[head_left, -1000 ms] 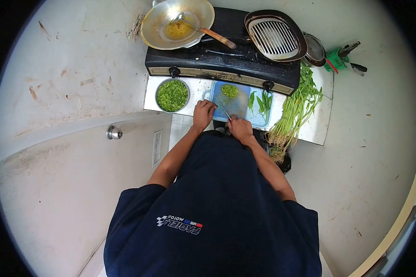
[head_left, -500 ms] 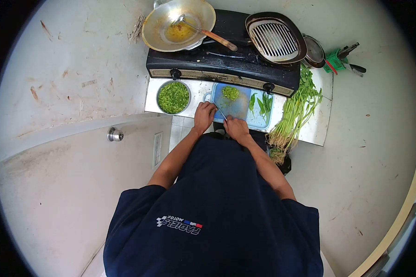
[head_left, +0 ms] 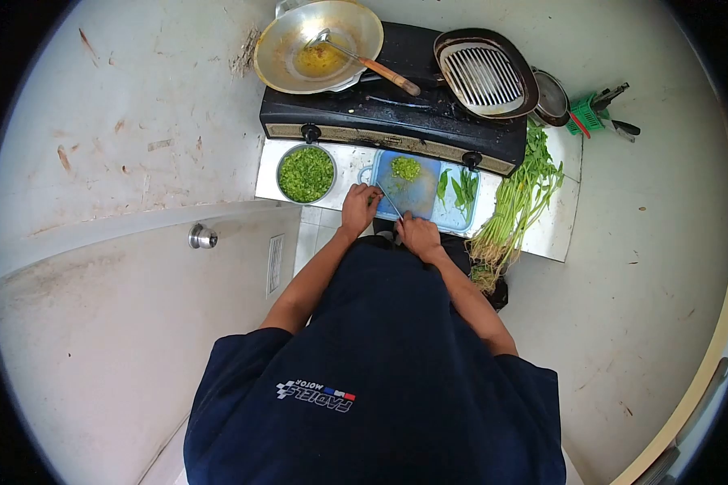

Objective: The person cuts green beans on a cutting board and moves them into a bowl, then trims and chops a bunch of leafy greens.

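A blue cutting board (head_left: 419, 194) lies on the white counter below the stove. Chopped greens (head_left: 405, 168) form a small pile near its top, and a few green leaves (head_left: 463, 190) lie at its right side. My right hand (head_left: 419, 236) is closed around the handle end of a knife (head_left: 391, 203), whose thin blade points up and left. At the board's left edge my left hand (head_left: 359, 208) has its fingers bent together by the blade tip; anything between them is too small to name. A round bowl (head_left: 306, 173) full of chopped greens stands to the left.
A black stove (head_left: 396, 121) carries a wok (head_left: 287, 56) with a wooden-handled ladle and a grill pan (head_left: 485, 73). Long-stemmed greens (head_left: 514, 202) with roots hang over the counter's front edge. A green basket (head_left: 586, 115) of utensils and a lidded pot (head_left: 550, 99) stand behind right.
The whole view has shifted slightly, with the counter and stove a little lower in the frame. Both hands stay closed at the board, and the knife remains in my right hand.
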{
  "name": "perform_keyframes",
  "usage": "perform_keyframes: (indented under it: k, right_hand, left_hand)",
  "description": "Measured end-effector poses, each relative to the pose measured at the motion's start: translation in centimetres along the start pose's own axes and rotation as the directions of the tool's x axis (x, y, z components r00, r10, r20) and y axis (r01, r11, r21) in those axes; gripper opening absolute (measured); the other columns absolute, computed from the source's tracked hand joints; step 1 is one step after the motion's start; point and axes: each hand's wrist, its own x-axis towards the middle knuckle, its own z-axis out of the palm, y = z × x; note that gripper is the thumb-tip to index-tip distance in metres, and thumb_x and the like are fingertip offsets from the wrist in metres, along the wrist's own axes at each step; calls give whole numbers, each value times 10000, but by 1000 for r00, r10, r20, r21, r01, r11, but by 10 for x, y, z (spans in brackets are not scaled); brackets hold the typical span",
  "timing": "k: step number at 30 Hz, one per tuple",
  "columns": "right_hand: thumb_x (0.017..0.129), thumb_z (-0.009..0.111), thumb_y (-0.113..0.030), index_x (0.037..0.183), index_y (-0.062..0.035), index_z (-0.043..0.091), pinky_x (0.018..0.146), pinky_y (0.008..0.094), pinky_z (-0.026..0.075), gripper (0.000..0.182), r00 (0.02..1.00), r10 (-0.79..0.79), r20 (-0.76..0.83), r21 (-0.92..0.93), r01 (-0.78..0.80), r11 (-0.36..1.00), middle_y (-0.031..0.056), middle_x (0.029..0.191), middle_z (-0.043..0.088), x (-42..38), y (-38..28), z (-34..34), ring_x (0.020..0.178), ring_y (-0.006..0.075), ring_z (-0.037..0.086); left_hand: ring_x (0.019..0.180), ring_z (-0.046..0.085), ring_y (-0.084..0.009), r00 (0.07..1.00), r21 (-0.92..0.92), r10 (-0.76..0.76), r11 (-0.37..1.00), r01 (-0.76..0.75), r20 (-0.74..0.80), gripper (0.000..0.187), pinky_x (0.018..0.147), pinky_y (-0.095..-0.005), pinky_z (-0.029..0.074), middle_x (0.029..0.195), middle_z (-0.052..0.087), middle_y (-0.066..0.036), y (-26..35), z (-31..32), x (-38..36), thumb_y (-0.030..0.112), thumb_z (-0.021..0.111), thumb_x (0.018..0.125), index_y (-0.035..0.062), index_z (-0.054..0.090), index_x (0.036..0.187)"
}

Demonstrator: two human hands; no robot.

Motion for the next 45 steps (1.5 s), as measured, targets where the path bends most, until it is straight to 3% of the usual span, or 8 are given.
perform_keyframes:
  k: [9,21,37,45]
  right_hand:
    - [1050,514,-364,1010,6,615,658,531,576,385,1000,15,11,22,-15,1000,258,717,696,8,1,-3,690,451,709]
    - [1053,503,-355,979,8,608,662,545,571,386,998,-63,-6,54,63,997,255,698,689,11,-5,-4,676,454,701]
    - [1047,524,-299,929,26,595,632,505,580,353,993,-107,-54,49,110,993,231,692,696,18,-5,5,671,412,720]
    - [1049,521,-321,946,20,596,615,504,578,364,996,-86,-5,21,86,996,235,698,699,6,0,5,670,408,722]
  left_hand:
    - [938,607,-319,997,24,81,996,-81,-1,111,844,-424,523,965,701,-83,-3,-2,-4,113,734,868,76,746,971]
    - [919,593,-319,995,39,102,994,-103,20,99,829,-422,518,913,678,-89,-6,-2,0,125,720,869,76,740,952]
    - [916,615,-313,999,3,52,999,-52,-13,88,829,-410,523,907,699,-90,-4,0,-1,93,728,853,62,738,934]
    - [923,620,-324,1000,-48,28,998,-28,-1,107,829,-433,521,895,699,-104,-9,2,-2,89,726,847,37,728,940]
